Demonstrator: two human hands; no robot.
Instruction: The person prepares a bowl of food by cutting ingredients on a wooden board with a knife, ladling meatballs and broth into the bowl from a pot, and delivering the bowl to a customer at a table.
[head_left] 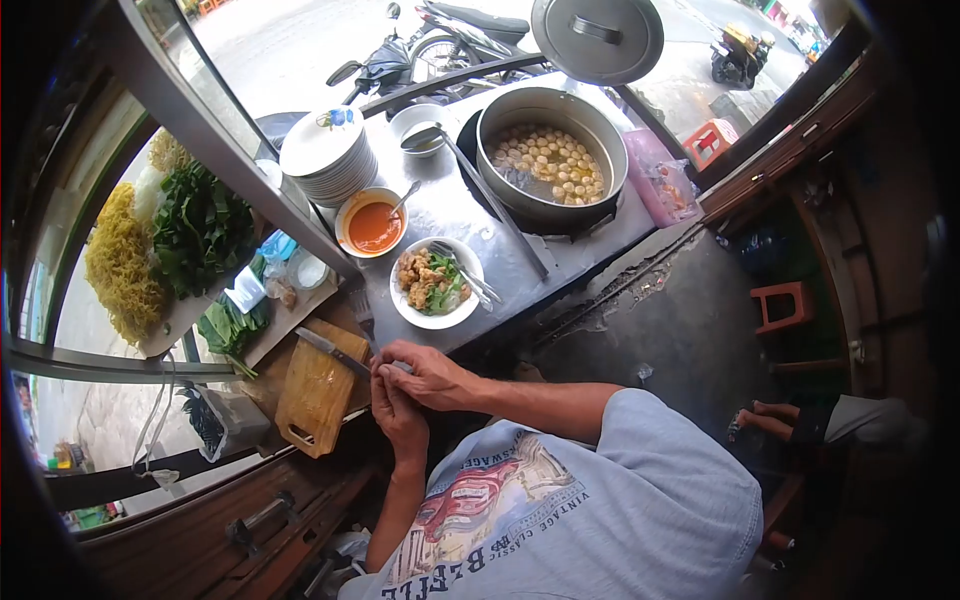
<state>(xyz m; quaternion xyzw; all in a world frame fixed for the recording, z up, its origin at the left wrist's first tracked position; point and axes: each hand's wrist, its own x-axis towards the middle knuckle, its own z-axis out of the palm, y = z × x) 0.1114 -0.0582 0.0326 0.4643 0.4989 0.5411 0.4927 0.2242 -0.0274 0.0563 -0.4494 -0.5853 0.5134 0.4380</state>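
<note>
A motorcycle stands parked outside, a motorbike farther right. A pink plastic bag sits at the right edge of the tabletop.

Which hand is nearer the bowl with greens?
Right. The right hand is just below the bowl with greens in the picture; the left hand is lower, farther from it.

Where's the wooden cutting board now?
In the head view, the cutting board lies left of centre, just left of the person's left hand, with the knife over its upper part and leafy greens up and to its left.
</note>
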